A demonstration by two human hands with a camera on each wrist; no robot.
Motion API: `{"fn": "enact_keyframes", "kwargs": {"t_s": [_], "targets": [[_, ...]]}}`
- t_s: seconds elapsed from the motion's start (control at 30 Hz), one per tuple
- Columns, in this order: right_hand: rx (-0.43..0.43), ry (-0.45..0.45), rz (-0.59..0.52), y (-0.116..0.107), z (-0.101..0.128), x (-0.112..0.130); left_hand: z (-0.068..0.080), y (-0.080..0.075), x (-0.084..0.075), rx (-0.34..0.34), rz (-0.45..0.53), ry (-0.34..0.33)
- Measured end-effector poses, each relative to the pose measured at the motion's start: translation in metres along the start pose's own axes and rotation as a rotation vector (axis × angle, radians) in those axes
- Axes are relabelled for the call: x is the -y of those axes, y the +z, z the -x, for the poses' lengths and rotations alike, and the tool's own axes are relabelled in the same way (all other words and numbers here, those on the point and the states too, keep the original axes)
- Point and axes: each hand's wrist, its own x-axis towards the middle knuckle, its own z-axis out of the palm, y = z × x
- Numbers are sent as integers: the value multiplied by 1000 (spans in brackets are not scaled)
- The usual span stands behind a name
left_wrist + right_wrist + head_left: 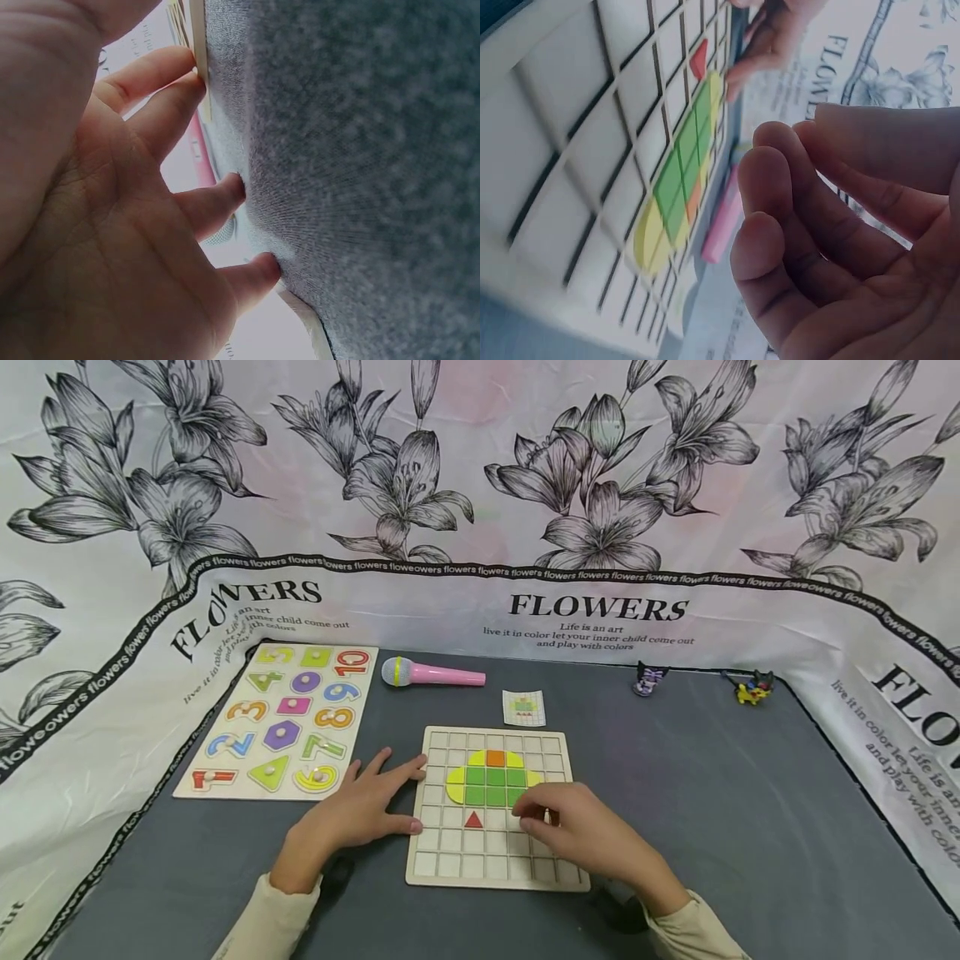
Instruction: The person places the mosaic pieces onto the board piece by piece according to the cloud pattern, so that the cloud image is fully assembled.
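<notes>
Wooden grid board [450,860] at centre of grey mat [750,827], just below pattern card [523,707]. Placed so far: green block with orange top, yellow side pieces [454,783], one red triangle [473,819] beneath. Most cells vacant; picture judged roughly half built. Left hand [360,810] flat, fingers straight, steadying board's left edge. Right hand [581,827] over lower right cells, fingertips curled; held piece, if any, not discernible. Number puzzle [281,722], pink microphone [431,674] beyond.

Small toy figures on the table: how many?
2. Both stand at the far edge of the grey table: the purple figure to the left, the yellow and black figure nearer the far right corner. None seems hidden elsewhere.
</notes>
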Motion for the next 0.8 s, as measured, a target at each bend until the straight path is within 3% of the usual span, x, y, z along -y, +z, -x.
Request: {"fn": "enact_keyframes", "kwargs": {"t_s": [0.23, 0.4, 0.8], "targets": [[-58, 23, 11, -19, 28, -10, 1, -2, 1, 6, 4, -5], [-50, 95, -14, -27, 47, -21, 1, -1, 1, 8, 0, -15], [-1, 141, 3, -29, 84, -51, -1, -1, -1, 17, -4, -22]]}}
